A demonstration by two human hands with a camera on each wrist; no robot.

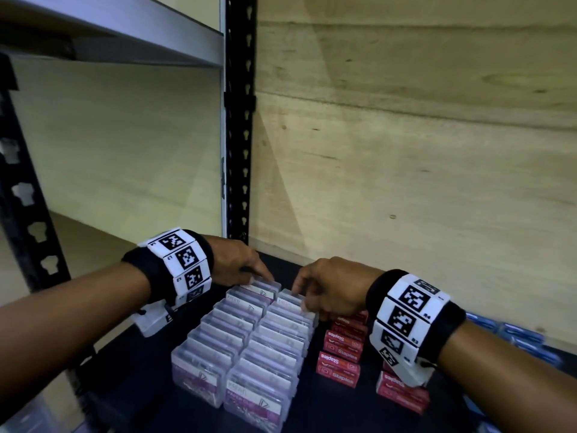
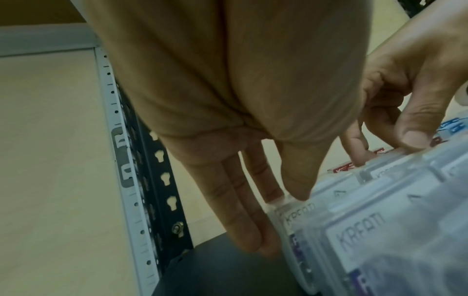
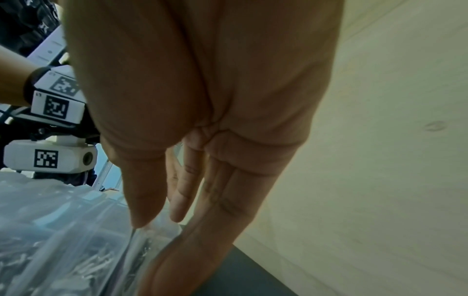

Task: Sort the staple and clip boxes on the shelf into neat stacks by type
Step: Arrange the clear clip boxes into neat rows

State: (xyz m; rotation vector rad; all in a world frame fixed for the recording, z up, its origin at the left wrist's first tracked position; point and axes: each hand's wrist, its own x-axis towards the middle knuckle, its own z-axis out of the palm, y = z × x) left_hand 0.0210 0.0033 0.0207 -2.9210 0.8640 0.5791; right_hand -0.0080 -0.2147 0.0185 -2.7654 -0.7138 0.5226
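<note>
Black shelf board (image 1: 150,385), plywood wall (image 1: 421,151) behind, steel uprights (image 1: 240,120).

We saw dim, greenish light throughout, brightest on the plywood wall (image 1: 406,151), where a slanted shadow fell. Straight edges bowed toward the frame borders. Both wrist views were soft, with the nearest clear boxes (image 2: 380,230) blurred.

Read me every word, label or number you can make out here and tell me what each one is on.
"Staples": on the red boxes, printed upside down in the head view.
"KREATI": on the clear clip boxes by the left hand; the purple label lines beneath are too blurred to read.
Wrist bands: square coded markers; their small corner characters are too small to read.
</note>
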